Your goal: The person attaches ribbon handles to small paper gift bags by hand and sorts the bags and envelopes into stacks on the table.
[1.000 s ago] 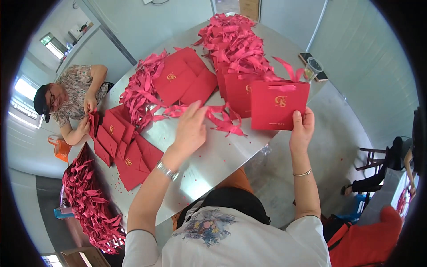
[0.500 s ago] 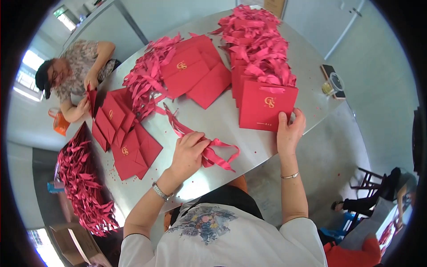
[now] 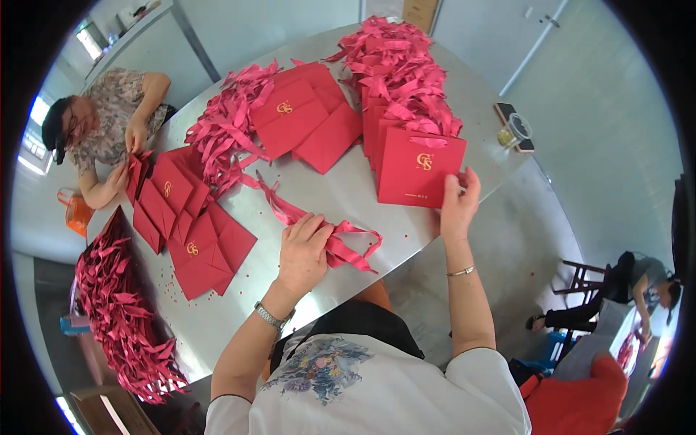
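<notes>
My left hand (image 3: 303,254) is palm down over a small bunch of pink ribbons (image 3: 349,250) on the table, its fingers curled onto them. Ribbon loops stick out on both sides of it. My right hand (image 3: 460,206) is at the lower right edge of a red paper gift bag (image 3: 417,174) with a gold emblem. Its thumb is near the bag's front edge, and the curved fingers stand apart from the thumb, outside that edge. Behind this bag runs a long row of similar bags, topped by a thick mass of pink ribbon handles (image 3: 399,69).
Flat red bags (image 3: 286,119) lie at the table's middle beside a ribbon heap (image 3: 232,123). More bags (image 3: 199,254) lie left, near a co-worker's hands (image 3: 130,148). A ribboned bag row (image 3: 123,312) lines the left edge. A clear cup (image 3: 513,132) stands by a phone (image 3: 504,114).
The whole view has shifted, so the table appears farther left. My right thumb has slid toward the bag's edge. My left hand stays on the ribbons.
</notes>
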`<state>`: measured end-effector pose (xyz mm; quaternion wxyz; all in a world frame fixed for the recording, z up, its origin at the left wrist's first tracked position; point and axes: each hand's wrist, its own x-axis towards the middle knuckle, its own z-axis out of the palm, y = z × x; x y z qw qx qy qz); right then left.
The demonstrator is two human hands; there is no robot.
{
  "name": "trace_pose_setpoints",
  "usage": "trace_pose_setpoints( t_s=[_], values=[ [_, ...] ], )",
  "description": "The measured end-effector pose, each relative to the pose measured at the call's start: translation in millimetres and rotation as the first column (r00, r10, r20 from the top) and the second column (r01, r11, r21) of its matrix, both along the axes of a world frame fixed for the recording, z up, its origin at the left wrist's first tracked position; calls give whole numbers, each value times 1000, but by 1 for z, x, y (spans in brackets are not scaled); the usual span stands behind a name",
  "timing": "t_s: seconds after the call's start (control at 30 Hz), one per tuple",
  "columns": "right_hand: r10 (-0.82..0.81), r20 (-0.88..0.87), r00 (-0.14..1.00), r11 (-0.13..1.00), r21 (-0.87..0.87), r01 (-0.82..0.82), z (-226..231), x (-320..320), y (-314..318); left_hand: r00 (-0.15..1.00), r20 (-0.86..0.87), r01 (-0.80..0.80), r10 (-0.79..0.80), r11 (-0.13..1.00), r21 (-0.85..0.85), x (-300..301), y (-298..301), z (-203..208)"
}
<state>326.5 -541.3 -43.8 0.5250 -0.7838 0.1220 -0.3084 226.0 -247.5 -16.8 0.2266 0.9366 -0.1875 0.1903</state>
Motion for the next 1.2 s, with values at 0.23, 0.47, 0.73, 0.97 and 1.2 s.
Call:
trace_pose_setpoints(
  t_s=[0.23, 0.47, 0.73, 0.97, 1.2],
  values=[
    [-1, 205, 979, 975, -219, 47, 13, -22, 6, 999, 18, 30, -30, 999, -19, -3, 2, -1],
    [129, 359, 924, 973, -226, -48, -2, -43, 3, 999, 24, 25, -25, 999, -23, -3, 3, 0],
    [90, 138, 986, 984, -166, -66, 9, -9, -3, 999, 52, 18, -16, 999, -37, -3, 4, -2],
    [42, 141, 989, 980, 187, -69, -21, 6, -27, 999, 33, 19, -16, 996, -86, -3, 5, -5],
    [73, 136, 988, 988, 128, -90, -18, 7, -32, 996, 31, 88, -85, 991, -104, -6, 8, -5]
  ],
)
